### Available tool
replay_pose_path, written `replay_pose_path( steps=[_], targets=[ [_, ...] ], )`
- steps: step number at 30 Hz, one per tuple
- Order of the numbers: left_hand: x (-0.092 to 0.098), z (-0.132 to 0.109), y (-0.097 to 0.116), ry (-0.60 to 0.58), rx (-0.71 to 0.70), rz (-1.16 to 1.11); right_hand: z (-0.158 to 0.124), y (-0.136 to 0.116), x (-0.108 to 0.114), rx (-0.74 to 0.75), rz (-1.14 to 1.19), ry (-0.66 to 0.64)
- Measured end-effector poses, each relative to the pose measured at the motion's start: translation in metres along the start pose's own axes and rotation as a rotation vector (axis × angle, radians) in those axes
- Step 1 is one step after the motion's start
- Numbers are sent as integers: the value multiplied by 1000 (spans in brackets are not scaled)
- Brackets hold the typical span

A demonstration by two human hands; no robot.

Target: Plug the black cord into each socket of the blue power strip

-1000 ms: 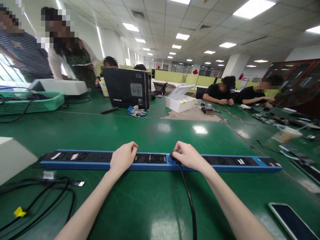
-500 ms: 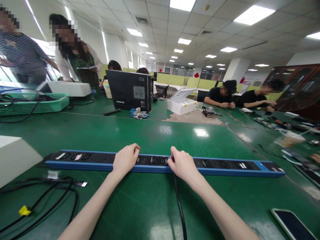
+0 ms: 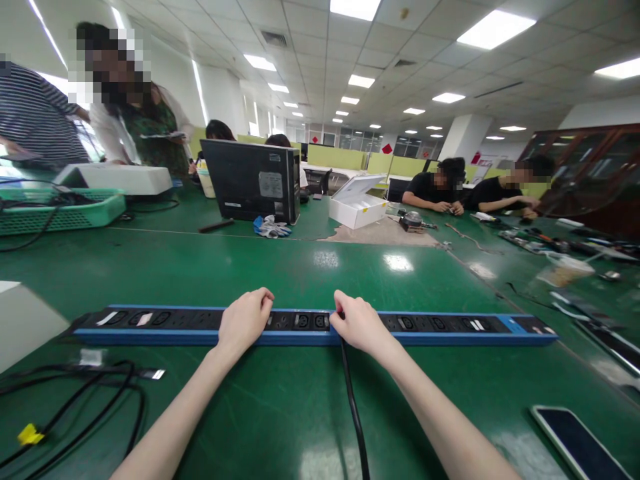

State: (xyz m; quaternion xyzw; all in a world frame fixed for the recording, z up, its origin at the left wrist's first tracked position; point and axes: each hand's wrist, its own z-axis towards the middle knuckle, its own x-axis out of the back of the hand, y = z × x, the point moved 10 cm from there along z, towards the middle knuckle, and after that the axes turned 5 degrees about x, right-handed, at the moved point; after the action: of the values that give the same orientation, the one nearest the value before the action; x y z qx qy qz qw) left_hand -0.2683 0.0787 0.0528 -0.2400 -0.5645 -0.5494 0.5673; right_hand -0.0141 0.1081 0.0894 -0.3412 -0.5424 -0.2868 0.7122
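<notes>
A long blue-and-black power strip (image 3: pixel 445 325) with a row of sockets lies across the green table in front of me. My left hand (image 3: pixel 245 317) is closed over its left-centre part, fingers curled toward the far edge; the fingertips are mostly hidden. Right of the middle, my right hand (image 3: pixel 359 325) pinches the end of a black power cord (image 3: pixel 354 400) down at the sockets. The cord's plug is covered by my fingers, so how deep it sits cannot be seen. From there the cord runs toward me. Several sockets show between my hands.
Black cables (image 3: pixel 107 407) with a yellow tag (image 3: pixel 31 435) lie at left, near a white box (image 3: pixel 25 320). A phone (image 3: pixel 583 440) lies front right. Farther back are a green basket (image 3: pixel 95 215), a computer case (image 3: pixel 250 180), gloves (image 3: pixel 271 227) and an open white box (image 3: pixel 357 212). People work around.
The view has shifted slightly, so everything sits a little farther left. Both hands keep their places on the power strip, with the cord still in my right hand.
</notes>
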Motion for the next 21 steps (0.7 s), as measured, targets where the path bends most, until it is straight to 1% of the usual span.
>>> replay_pose_path(
  steps=[2, 3, 5, 7, 9, 10, 12, 14, 16, 19, 21],
  targets=[
    [5, -5, 13, 47, -27, 17, -4, 0, 1, -19, -35, 22],
    [8, -10, 25, 78, -63, 20, -5, 0, 1, -28, -49, 24],
    [10, -24, 62, 124, -187, -11, -8, -1, 0, -44, -64, 21],
    [3, -41, 101, 108, -305, -69, -9, -2, -1, -48, -68, 23],
    [-9, -53, 133, 68, -357, -82, -9, -3, 0, -44, -66, 37],
    [-15, -56, 143, 48, -354, -67, -9, -3, 0, -40, -59, 45],
    [-26, -55, 153, 16, -305, -16, -9, -4, 2, -28, -36, 63],
    [-33, -50, 155, -3, -257, 22, -8, -1, 4, -23, -4, 79],
    [-37, -44, 154, -15, -245, 33, -4, 3, 4, -13, 53, 69],
    [-41, -38, 153, -29, -248, 29, 3, 6, -3, 17, 169, 3],
    [-41, -38, 152, -33, -252, 22, 4, 7, -3, 1, 160, 6]
  ],
)
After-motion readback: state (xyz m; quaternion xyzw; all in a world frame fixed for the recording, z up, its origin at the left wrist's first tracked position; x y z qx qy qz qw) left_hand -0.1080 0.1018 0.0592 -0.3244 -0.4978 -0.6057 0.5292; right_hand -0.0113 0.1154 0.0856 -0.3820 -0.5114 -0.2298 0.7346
